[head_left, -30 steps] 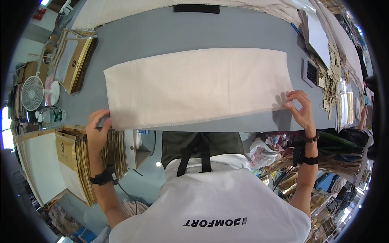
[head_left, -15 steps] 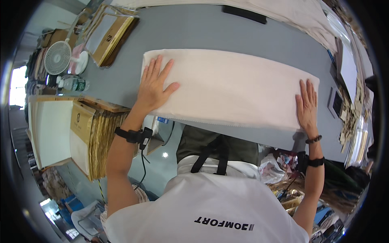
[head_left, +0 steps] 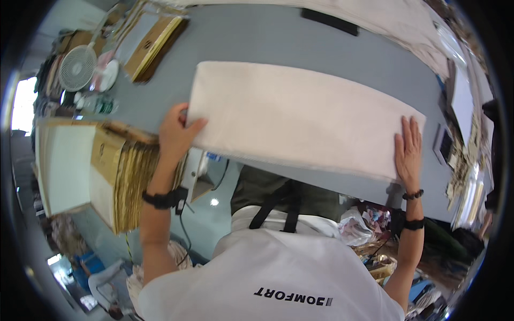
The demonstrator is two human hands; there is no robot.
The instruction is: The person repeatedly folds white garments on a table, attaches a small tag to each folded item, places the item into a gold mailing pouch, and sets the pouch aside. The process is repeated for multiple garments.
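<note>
A long, pale pink folded cloth [head_left: 300, 115] lies flat across the grey table in front of me. At its left end is my left hand [head_left: 179, 134], its thumb over the cloth and its fingers curled at the edge, their tips partly hidden. My right hand [head_left: 409, 152] rests flat on the right end, fingers stretched out and pointing away from me. Between the hands the cloth looks smooth, its near long edge close to the table's front.
More pale fabric [head_left: 396, 27] lies along the far side, beside a black bar [head_left: 329, 21]. At left are gold-brown packets [head_left: 155, 48], a white fan [head_left: 77, 68], a plastic bottle [head_left: 99, 104] and a box of upright packets [head_left: 131, 182]. A small dark-framed object [head_left: 443, 144] sits right.
My left hand has slid off the top of the cloth to its left edge and toward me, its fingers now curled. My right hand stays flat on the right end.
</note>
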